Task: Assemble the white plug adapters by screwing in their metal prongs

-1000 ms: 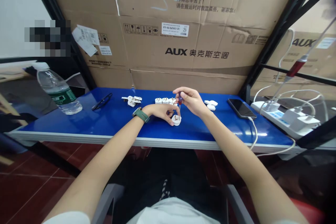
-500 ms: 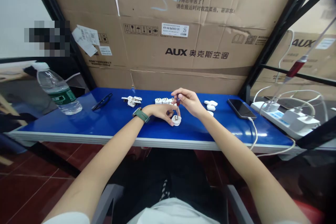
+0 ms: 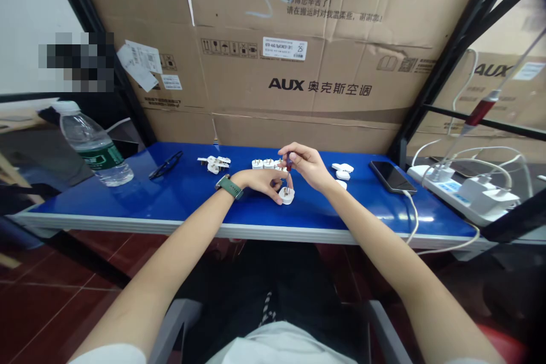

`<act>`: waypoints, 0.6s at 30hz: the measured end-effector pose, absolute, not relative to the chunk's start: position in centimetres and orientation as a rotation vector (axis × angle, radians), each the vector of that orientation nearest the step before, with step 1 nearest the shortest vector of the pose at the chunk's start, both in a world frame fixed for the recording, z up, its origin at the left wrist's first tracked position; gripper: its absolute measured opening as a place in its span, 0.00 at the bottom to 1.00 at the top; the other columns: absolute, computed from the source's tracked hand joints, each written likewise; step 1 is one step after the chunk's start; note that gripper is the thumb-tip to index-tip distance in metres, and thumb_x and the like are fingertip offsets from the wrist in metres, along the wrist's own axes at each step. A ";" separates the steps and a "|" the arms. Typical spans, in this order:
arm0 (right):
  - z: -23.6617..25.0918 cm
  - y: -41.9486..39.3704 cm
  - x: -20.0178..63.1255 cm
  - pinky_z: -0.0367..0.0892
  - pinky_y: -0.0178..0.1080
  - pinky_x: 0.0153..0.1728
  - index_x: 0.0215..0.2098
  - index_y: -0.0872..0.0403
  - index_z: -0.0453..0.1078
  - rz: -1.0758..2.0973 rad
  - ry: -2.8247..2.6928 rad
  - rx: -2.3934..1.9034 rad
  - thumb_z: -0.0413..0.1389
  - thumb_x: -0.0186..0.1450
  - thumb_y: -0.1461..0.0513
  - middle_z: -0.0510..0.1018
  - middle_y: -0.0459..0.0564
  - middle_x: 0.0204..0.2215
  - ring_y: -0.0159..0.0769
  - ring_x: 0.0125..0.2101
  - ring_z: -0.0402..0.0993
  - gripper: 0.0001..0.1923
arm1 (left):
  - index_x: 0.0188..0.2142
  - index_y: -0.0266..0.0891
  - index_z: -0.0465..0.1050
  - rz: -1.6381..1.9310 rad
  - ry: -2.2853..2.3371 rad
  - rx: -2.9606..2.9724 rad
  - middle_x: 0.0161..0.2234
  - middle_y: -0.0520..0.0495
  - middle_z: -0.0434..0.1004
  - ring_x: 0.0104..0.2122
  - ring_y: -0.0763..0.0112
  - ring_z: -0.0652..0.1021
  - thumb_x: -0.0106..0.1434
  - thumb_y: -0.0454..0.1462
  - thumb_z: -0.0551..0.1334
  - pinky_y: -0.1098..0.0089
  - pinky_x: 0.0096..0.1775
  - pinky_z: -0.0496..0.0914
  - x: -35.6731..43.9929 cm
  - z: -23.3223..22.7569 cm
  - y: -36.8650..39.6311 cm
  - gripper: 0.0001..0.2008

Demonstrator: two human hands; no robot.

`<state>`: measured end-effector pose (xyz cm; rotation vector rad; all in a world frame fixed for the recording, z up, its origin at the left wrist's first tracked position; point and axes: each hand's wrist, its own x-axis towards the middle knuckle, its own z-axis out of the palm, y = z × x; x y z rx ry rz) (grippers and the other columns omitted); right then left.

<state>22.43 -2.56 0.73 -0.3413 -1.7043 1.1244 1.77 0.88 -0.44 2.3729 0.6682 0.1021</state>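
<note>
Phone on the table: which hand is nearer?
Right. The right hand holds a screwdriver over a white plug, nearer the phone; the left hand steadies that plug from the far side.

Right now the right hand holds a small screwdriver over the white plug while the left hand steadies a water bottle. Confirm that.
Not quite. In the head view the left hand steadies the white plug, not the water bottle, which lies apart at the table's left end. The right hand does hold the screwdriver over it.
</note>
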 end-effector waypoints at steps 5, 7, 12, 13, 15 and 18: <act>0.7 -2.5 22.4 0.72 0.39 0.41 0.45 0.53 0.78 1.110 -1.722 -0.357 0.63 0.66 0.46 0.76 0.49 0.35 0.37 0.37 0.76 0.20 | 0.52 0.43 0.75 0.101 0.689 2.363 0.27 0.55 0.66 0.25 0.72 0.67 0.52 0.50 0.76 0.71 0.28 0.59 1.8 -0.3 0.7 0.31; 0.7 -2.5 22.4 0.72 0.39 0.40 0.45 0.53 0.78 1.081 -1.737 -0.365 0.63 0.67 0.47 0.77 0.49 0.35 0.36 0.37 0.75 0.20 | 0.53 0.43 0.75 0.096 0.683 2.358 0.26 0.55 0.65 0.25 0.72 0.67 0.53 0.50 0.76 0.71 0.28 0.59 1.8 -0.3 0.7 0.31; 1.0 -2.6 22.5 0.72 0.39 0.39 0.42 0.53 0.77 1.002 -1.769 -0.416 0.66 0.64 0.50 0.78 0.49 0.36 0.35 0.34 0.74 0.16 | 0.52 0.42 0.75 0.125 0.653 2.370 0.25 0.56 0.64 0.24 0.72 0.67 0.53 0.50 0.76 0.71 0.27 0.59 1.8 -0.4 0.8 0.30; 1.1 -2.7 22.5 0.72 0.39 0.39 0.40 0.53 0.77 0.981 -1.772 -0.420 0.67 0.63 0.51 0.78 0.49 0.37 0.35 0.35 0.74 0.16 | 0.52 0.42 0.75 0.135 0.645 2.364 0.25 0.57 0.63 0.24 0.73 0.67 0.53 0.50 0.76 0.71 0.27 0.60 1.8 -0.4 0.7 0.30; 1.2 -2.7 22.5 0.72 0.39 0.39 0.38 0.53 0.77 0.943 -1.782 -0.424 0.69 0.61 0.53 0.77 0.49 0.37 0.35 0.35 0.73 0.14 | 0.53 0.41 0.74 0.135 0.640 2.326 0.24 0.57 0.64 0.22 0.74 0.66 0.53 0.49 0.76 0.72 0.25 0.59 1.8 -0.4 0.6 0.31; 1.2 -2.7 22.5 0.72 0.39 0.39 0.38 0.53 0.77 0.928 -1.798 -0.421 0.69 0.61 0.55 0.76 0.49 0.37 0.35 0.35 0.72 0.12 | 0.54 0.40 0.73 0.107 0.647 2.232 0.22 0.58 0.65 0.17 0.76 0.65 0.53 0.48 0.76 0.72 0.22 0.59 1.7 -0.2 0.4 0.32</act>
